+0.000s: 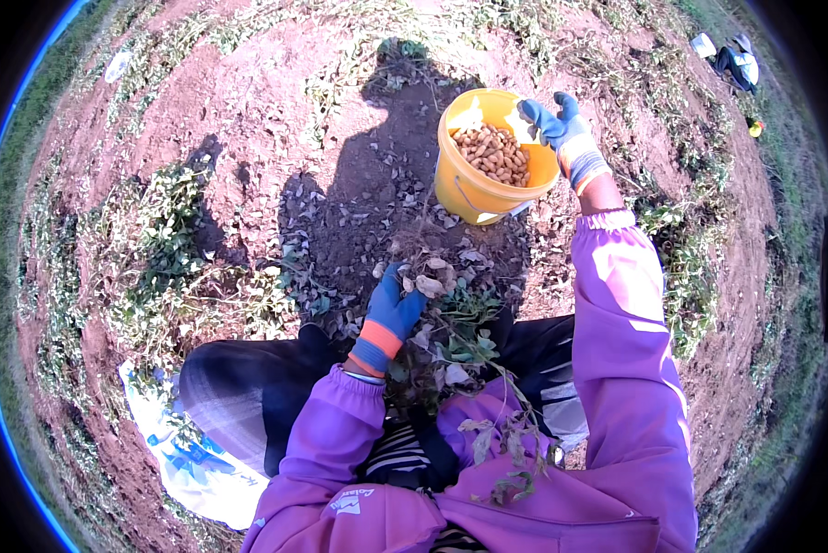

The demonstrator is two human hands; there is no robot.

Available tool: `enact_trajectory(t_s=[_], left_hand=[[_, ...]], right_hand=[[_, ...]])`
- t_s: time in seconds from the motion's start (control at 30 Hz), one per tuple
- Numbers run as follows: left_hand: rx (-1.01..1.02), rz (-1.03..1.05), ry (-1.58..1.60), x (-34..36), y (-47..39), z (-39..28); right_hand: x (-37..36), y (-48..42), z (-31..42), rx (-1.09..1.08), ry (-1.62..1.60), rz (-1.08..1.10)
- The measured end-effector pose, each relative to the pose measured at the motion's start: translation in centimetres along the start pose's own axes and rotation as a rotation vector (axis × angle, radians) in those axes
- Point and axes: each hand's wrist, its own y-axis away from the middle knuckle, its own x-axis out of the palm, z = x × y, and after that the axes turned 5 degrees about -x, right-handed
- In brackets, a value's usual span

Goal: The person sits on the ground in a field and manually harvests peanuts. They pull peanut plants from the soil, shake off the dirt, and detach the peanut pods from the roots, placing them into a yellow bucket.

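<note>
My left hand (391, 314), in a blue rubber-coated work glove with an orange-striped cuff, grips an uprooted peanut plant (466, 344) near its roots. Pale peanut pods (430, 285) hang among the roots beside the fingers. The leafy stems trail back over my lap. Over the right rim of a yellow plastic bucket (469, 197), my right hand (565, 128) is raised with its gloved fingers spread. A bright patch by its fingertips is too glared to make out. Loose peanuts (490, 153) lie inside the bucket, which stands on the soil, its wire handle hanging down.
A white plastic sack (193, 477) lies by my left knee. Heaps of pulled plants (168, 228) lie to the left, with more vines (690, 290) along the right. Far off at upper right, a person (740, 63) sits near a white bucket (703, 45).
</note>
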Motion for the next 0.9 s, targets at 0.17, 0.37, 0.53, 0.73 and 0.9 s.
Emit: enact_trajectory(t_s=[0.17,0.37,0.53,0.73,0.9], left_hand=[[-0.076,-0.023,0.479,-2.8,-0.3,2.3],[-0.132,-0.055,0.368,-0.9,0.3,-1.6],[-0.155,-0.093,0.245,-0.9,0.2,0.0],[-0.158,-0.183,0.005,-3.7,-1.3,7.4],[-0.04,-0.062,0.013,-1.0,0.0,2.8]], right_hand=[[2.9,9.0,3.2,-0.48,0.542,0.419],[5.5,20.1,1.2,-0.649,0.58,0.851],[6.5,22.0,-0.6,-0.6,0.677,0.879],[7.6,22.7,0.1,-0.643,0.919,0.93],[6.6,22.4,0.5,-0.58,0.894,0.888]])
